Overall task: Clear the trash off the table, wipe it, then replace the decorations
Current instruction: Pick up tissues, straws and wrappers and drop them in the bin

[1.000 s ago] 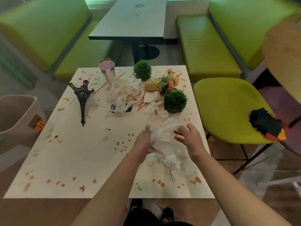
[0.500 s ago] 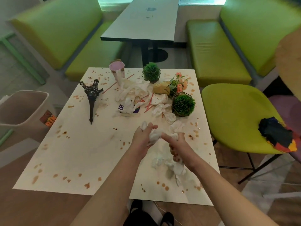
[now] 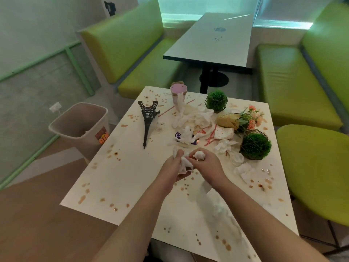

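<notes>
Trash-clearing step in hand; wiping and decorations not yet begun.

Table (image 3: 120, 178): white, square, matte, speckled all over with brown drips. Taken as landmark.

Bin (image 3: 81, 127): beige plastic, open top, orange sticker, on floor off table's left edge. Probably the target for the wad; calls for a carry left over the edge and a release above the opening.

Trash heap (image 3: 192, 118): limp white tissues, crinkled tan wrapper, purple packet, thin red straws, at table's far middle. Pink cup (image 3: 178, 92) at far edge, tissue trailing from it. More loose tissues near table's right edge.

Decorations: two green moss balls in black wire frames, one at far edge (image 3: 216, 100), one at right side (image 3: 255, 146); peach flower sprig (image 3: 251, 118) between them; black metal tower (image 3: 148, 120) lying flat, left of heap.

Wad (image 3: 186, 163): soft crumpled tissue, above table's centre, pressed between both hands.

Left hand (image 3: 174, 167): fingers curled round wad from the left.
Right hand (image 3: 205, 165): fingertips pinching a balled end; a strip seems to hang below the wrist, blurred.
</notes>
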Demonstrator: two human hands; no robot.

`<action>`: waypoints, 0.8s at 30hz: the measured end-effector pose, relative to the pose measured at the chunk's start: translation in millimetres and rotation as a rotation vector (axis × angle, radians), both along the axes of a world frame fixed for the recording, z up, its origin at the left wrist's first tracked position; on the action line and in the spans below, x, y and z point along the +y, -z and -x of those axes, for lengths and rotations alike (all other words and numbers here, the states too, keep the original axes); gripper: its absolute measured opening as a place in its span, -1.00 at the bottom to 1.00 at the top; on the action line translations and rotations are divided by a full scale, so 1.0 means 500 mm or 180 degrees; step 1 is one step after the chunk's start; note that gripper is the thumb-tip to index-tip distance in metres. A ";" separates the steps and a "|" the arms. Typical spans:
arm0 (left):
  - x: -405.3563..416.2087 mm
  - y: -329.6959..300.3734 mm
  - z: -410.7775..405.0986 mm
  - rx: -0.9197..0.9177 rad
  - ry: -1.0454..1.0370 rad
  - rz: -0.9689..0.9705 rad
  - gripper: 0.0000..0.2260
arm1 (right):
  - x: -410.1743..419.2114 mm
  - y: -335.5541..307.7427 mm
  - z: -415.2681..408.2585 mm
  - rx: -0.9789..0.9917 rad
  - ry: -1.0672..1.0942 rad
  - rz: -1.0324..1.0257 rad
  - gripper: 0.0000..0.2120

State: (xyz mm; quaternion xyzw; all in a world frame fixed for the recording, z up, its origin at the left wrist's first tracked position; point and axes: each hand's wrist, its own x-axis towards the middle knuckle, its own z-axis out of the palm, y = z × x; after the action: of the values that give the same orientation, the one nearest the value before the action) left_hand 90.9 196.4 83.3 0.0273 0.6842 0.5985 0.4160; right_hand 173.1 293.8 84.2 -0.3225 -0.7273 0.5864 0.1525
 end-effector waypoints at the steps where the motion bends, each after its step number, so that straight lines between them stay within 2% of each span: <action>1: -0.018 -0.003 0.017 0.0000 0.0045 -0.0072 -0.54 | -0.006 -0.003 0.022 -0.0043 -0.0030 -0.0063 -0.88; 4: -0.071 -0.018 0.078 -0.0081 0.0081 -0.0231 -0.47 | -0.037 -0.012 0.098 -0.0216 -0.0110 -0.0289 -0.77; 6: -0.107 -0.026 0.137 -0.0093 0.0037 -0.0337 -0.60 | -0.070 -0.017 0.165 -0.0363 -0.0294 -0.0424 -0.66; 8: -0.135 -0.036 0.193 -0.0096 -0.0261 -0.0374 -0.73 | -0.095 -0.027 0.229 -0.0504 -0.0558 -0.0403 -0.71; 11: -0.180 -0.047 0.295 -0.0081 -0.0961 -0.0120 -0.85 | -0.134 -0.055 0.321 -0.0458 -0.0754 0.0031 -0.70; 13: -0.222 -0.062 0.377 -0.0013 -0.1300 -0.0034 -0.76 | -0.172 -0.072 0.394 -0.0332 -0.0768 0.0476 -0.63; 15: -0.255 -0.071 0.448 0.0178 -0.1350 0.0158 -0.58 | -0.203 -0.084 0.455 -0.0262 -0.0716 0.0784 -0.55; 17: -0.284 -0.084 0.508 0.0362 -0.1486 0.0206 -0.56 | -0.232 -0.086 0.515 -0.0083 -0.0564 0.1105 -0.60; 20: -0.323 -0.100 0.597 0.0663 -0.1622 0.0327 -0.71 | -0.267 -0.079 0.599 0.0026 -0.0504 0.1185 -0.76; 24: -0.360 -0.076 0.699 0.1200 -0.0931 0.1074 -0.72 | -0.294 -0.073 0.671 0.0080 -0.0605 0.0915 -0.81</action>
State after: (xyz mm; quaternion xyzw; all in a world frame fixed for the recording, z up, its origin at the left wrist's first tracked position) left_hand -258.7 16.6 121.2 -0.0304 0.8359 0.5143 0.1894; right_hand -162.1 146.9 120.7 -0.2633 -0.6612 0.7001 0.0578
